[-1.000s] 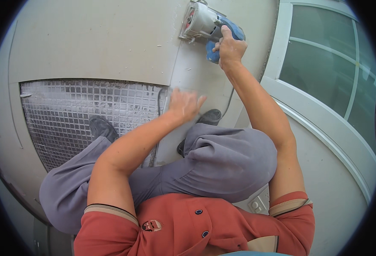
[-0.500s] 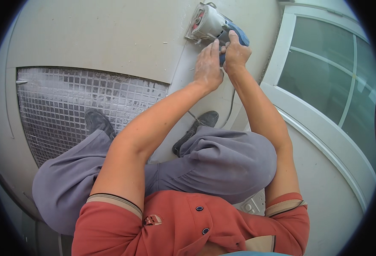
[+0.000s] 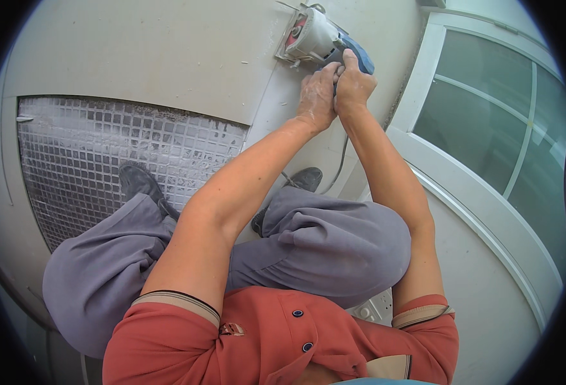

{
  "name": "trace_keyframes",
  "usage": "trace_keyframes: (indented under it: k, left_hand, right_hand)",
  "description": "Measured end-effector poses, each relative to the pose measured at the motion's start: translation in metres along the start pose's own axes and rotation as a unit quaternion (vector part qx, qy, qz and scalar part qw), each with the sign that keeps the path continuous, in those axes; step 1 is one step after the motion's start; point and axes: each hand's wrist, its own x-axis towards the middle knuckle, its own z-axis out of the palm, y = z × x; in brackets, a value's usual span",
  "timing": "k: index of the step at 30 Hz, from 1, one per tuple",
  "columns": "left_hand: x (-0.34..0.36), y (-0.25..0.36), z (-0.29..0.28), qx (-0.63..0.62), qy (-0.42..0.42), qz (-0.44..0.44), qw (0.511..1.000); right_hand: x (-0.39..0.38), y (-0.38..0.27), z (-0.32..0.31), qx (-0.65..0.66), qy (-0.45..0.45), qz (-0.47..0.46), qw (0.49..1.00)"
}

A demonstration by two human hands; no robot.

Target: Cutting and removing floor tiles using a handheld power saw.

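Observation:
A dusty cutting power tool [image 3: 313, 36], with a pale metal housing, red disc and blue handle, rests on a pale board [image 3: 154, 58] at the top middle. My right hand [image 3: 355, 86] is closed on its blue handle, thumb on top. My left hand [image 3: 316, 96] is pressed against my right hand, its fingers curled at the tool's lower grip, partly hidden. A grey cord [image 3: 340, 160] hangs from the tool toward my legs.
A rectangular opening at left shows dusty mosaic tiles [image 3: 90, 154] under my left shoe [image 3: 138, 183]. My right shoe [image 3: 302, 179] is beside the cord. A white frame with frosted panes [image 3: 472, 112] stands at right. A socket plate [image 3: 373, 308] is near my right knee.
My left hand has moved up and right from above the tiled opening to join my right hand on the tool, closing there. The tool has shifted slightly right.

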Motion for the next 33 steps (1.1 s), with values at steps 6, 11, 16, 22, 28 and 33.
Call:
trace_keyframes:
  k: [6,11,16,22,28,33]
  left_hand:
    - [-0.007,0.004,0.004,-0.040,0.018,0.005,0.999]
    - [-0.005,-0.001,0.001,-0.101,0.036,0.005,0.994]
    - [-0.008,0.001,-0.001,-0.096,0.006,-0.009,0.995]
    - [-0.012,0.002,-0.003,-0.104,0.004,-0.016,0.994]
    - [-0.015,0.003,-0.004,-0.109,-0.001,-0.017,0.994]
    - [-0.018,0.002,-0.005,-0.105,-0.002,-0.010,0.994]
  right_hand:
    - [0.002,0.011,-0.010,-0.002,0.015,-0.022,1.000]
    - [-0.006,0.007,-0.002,-0.019,0.011,-0.030,0.999]
    - [-0.006,0.005,-0.006,-0.006,0.009,-0.012,1.000]
    - [-0.005,0.009,-0.005,-0.015,0.014,-0.021,1.000]
    - [-0.008,0.011,-0.007,-0.028,0.014,-0.028,0.999]
    - [-0.012,0.013,-0.007,-0.029,0.018,-0.032,0.999]
